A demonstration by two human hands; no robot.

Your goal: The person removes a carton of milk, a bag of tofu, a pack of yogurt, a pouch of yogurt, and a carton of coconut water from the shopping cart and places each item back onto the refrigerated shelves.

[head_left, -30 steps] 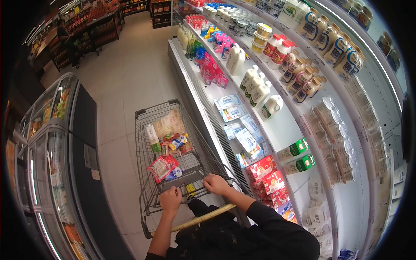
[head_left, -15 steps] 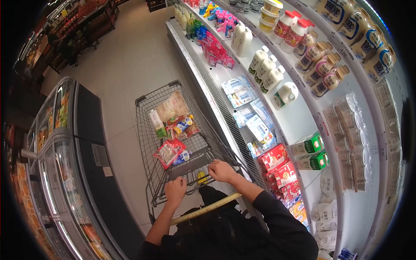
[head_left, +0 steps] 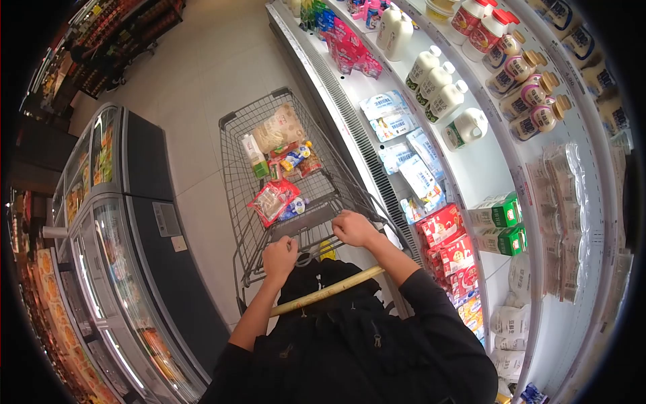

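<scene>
Your left hand [head_left: 279, 254] and right hand [head_left: 352, 227] both have fingers curled tight around the shopping cart [head_left: 235, 168] handle, spaced apart for steering. The cart sits in the aisle just beside the dairy cooler [head_left: 464, 161], red snack bag [head_left: 270, 200] inside.

This is a supermarket, in the chilled dairy aisle. An open cooler [head_left: 538, 222] curves along the right side, its white shelves stocked with rows of milk bottles [head_left: 436, 79], yoghurt drinks [head_left: 528, 94], green cartons [head_left: 501, 210] and red boxes [head_left: 444, 229], with price strips on the shelf edges. Across the tiled floor [head_left: 202, 74] stands a row of glass-topped freezers [head_left: 101, 202] full of packaged goods. Further back, dark shelving [head_left: 114, 34] carries more stock. Between cooler and freezers sits a wire cart [head_left: 235, 175] loaded with groceries [head_left: 276, 168].
</scene>
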